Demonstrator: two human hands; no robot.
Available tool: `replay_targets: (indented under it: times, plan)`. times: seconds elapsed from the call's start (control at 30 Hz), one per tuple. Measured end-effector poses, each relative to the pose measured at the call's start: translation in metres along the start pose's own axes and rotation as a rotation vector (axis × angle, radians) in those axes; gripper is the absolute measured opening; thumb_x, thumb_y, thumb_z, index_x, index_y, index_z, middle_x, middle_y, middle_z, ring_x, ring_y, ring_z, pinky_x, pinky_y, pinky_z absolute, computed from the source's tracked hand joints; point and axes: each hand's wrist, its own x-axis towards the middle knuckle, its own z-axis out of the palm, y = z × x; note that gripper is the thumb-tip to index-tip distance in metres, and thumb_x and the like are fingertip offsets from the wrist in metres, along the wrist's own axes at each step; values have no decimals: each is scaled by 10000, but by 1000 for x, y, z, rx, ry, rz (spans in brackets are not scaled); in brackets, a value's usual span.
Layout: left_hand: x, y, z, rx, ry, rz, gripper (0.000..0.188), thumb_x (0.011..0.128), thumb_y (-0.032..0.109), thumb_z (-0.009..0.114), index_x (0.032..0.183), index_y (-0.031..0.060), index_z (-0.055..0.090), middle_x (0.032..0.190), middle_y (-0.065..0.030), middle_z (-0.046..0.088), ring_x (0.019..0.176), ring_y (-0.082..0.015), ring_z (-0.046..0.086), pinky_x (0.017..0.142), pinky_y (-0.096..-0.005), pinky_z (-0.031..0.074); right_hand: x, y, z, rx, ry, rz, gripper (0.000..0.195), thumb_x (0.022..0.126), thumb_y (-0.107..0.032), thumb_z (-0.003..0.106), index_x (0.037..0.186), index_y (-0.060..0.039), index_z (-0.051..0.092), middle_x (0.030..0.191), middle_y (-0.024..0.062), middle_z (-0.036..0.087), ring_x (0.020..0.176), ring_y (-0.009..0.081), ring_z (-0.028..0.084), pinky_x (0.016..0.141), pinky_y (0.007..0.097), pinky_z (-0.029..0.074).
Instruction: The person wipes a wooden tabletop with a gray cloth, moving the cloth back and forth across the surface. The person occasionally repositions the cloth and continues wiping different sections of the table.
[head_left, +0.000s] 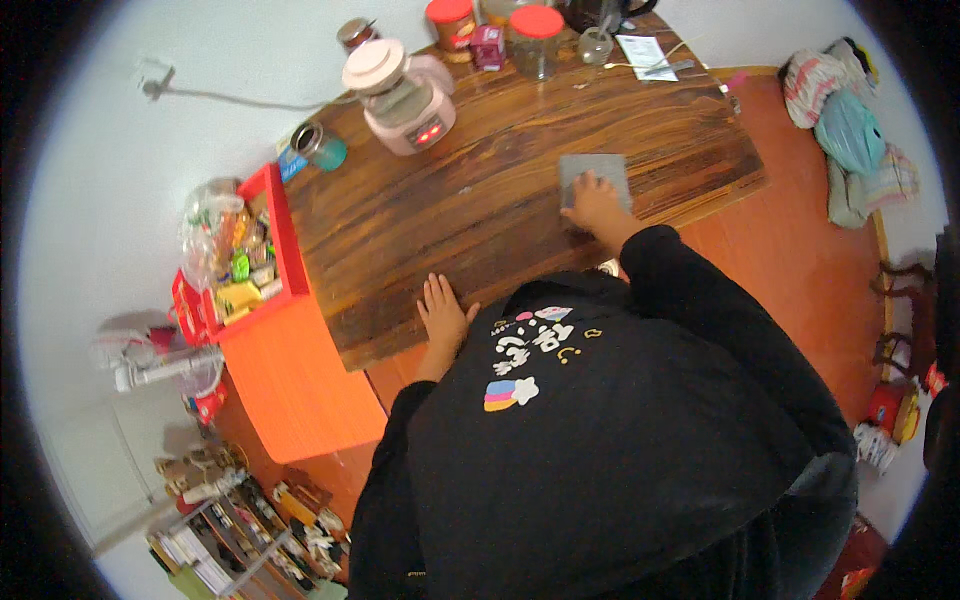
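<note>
My right hand presses with spread fingers on a folded grey cloth, which lies flat on the dark brown wooden table. Part of the cloth is hidden under the palm. At the table's near left edge, my left hand rests palm down on the wood, fingers apart, holding nothing. A pink electric kettle with glass walls and lit red digits stands towards the back. To its left is a glass jar with a teal base.
Along the back are red-lidded jars, a maroon box, a small glass pot and a paper. A red tray of packets stands on an orange table at left. A cord runs from the wall to the kettle.
</note>
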Motion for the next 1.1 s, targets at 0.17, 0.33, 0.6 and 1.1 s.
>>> replay_targets:
  times: [0.17, 0.33, 0.6, 1.1]
  plan:
    - [6, 17, -13, -33, -100, -27, 955, 799, 477, 680, 1479, 4, 203, 1564, -177, 127, 1440, -339, 148, 1114, -549, 217, -26, -32, 4, -164, -65, -616, 790, 788, -472, 690, 1437, -167, 359, 1541, 146, 197, 1353, 406, 283, 1071, 524, 307]
    - [3, 19, -18, -31, -135, -92, 964, 790, 469, 704, 1474, 3, 211, 1561, -183, 136, 1437, -337, 160, 1114, -522, 238, -36, -34, 19, -216, -60, -835, 856, 819, -451, 670, 1506, -188, 230, 1577, 120, 126, 1432, 348, 146, 1132, 521, 183]
    - [48, 121, -44, -87, -196, -108, 988, 734, 448, 763, 1483, 83, 232, 1561, -154, 159, 1427, -344, 183, 1119, -575, 183, 0, 53, 14, -101, 73, -533, 798, 861, -436, 621, 1502, -167, 229, 1570, 99, 159, 1420, 313, 188, 1137, 513, 167]
    - [82, 213, -28, 77, -335, -155, 1102, 684, 563, 763, 1488, 65, 196, 1545, -237, 126, 1431, -361, 160, 1119, -581, 151, 23, 323, -22, 147, -31, 152, 748, 929, -461, 528, 1526, -237, 136, 1595, 16, 71, 1450, 263, 130, 1162, 508, 103]
